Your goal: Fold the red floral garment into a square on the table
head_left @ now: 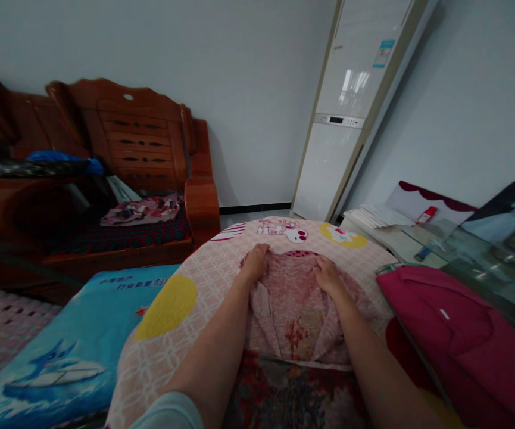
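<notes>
A heathered pink shirt [290, 298] with a reddish-brown and tan print lies spread on a round table, its sides folded inward. At its far left corner my left hand [257, 262] is closed on the cloth. My right hand [327, 275] grips the shirt near its far right edge, fingers curled on the fabric. Between the hands the collar area shows a darker pink strip. The lower part, dark with a red and grey pattern [293, 390], runs toward me and is partly hidden by my right arm. Fingertips are small and partly hidden in the cloth.
The table wears a pale pink patterned tablecloth [163, 351]. Folded magenta clothing [458, 328] lies at the right, near a glass-topped stand [498, 268]. Left are a blue printed bag [83, 351] and a wooden sofa [136, 131]. A white air conditioner [333, 155] stands behind.
</notes>
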`<state>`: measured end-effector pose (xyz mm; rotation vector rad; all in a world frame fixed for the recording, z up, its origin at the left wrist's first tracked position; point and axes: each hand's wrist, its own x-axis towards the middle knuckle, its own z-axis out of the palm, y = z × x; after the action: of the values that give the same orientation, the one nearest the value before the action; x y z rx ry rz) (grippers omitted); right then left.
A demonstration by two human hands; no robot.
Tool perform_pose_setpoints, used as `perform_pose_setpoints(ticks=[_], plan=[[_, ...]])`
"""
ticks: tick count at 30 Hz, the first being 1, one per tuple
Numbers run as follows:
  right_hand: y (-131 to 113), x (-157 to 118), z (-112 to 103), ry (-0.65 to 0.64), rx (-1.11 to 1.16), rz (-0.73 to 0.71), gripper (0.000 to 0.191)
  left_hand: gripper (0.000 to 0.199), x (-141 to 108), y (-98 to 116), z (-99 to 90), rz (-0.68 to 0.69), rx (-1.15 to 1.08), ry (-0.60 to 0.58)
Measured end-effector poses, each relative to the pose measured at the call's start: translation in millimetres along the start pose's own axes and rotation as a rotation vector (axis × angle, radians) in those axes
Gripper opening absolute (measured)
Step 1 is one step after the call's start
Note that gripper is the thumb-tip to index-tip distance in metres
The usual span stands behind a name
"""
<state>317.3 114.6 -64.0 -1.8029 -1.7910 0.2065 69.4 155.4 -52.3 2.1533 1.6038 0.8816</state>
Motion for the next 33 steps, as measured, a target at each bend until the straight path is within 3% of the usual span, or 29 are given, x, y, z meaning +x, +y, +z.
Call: perform_pose_setpoints(ticks=[4,8,10,15,19,22,27,30,33], plan=[[-8.1,-10.6,0.6,-0.071,-0.020,-0.010,0.038,0.041,2.6,-2.1,-5.1,0.039,-0.087,-0.009],[-31.6,-24.2,-17.4,-0.032,0.027,-0.075,0.036,0.035,7.9,5.7,-37.5,-0.030,-0.307,0.180],[-49.6,-36.1,-28.9,-0.081,0.067,-0.113,0.031,0.031,7.5,10.1,-55.2,-0.065,-0.365,0.283],[-92.6,-78.3,-39.6,-0.283,0.170,-0.190,0.026,0.028,-9.0,5.4,-74.9,-0.207,-0.210,0.300],[-106.2,-105.8,-21.7,-0.244,0.279,-0.155,0.027,0.028,-33.5,-15.6,-71.1,-0.343,-0.065,0.270],[-104.6,-115.8,-6.2,-0.201,0.346,-0.091,0.029,0.023,-47.2,-27.3,-68.4,-0.325,-0.160,0.168],[-92.6,-117.6,2.6,-0.183,0.418,-0.046,0.027,0.026,-47.5,-19.2,-71.0,-0.043,-0.380,-0.211],[-87.7,-116.4,3.0,-0.195,0.445,-0.027,0.028,0.024,-44.0,-10.0,-69.4,0.056,-0.282,-0.422],[-86.9,-117.3,3.6,-0.190,0.445,-0.034,0.030,0.025,-43.5,-5.7,-65.3,0.031,-0.175,-0.558]])
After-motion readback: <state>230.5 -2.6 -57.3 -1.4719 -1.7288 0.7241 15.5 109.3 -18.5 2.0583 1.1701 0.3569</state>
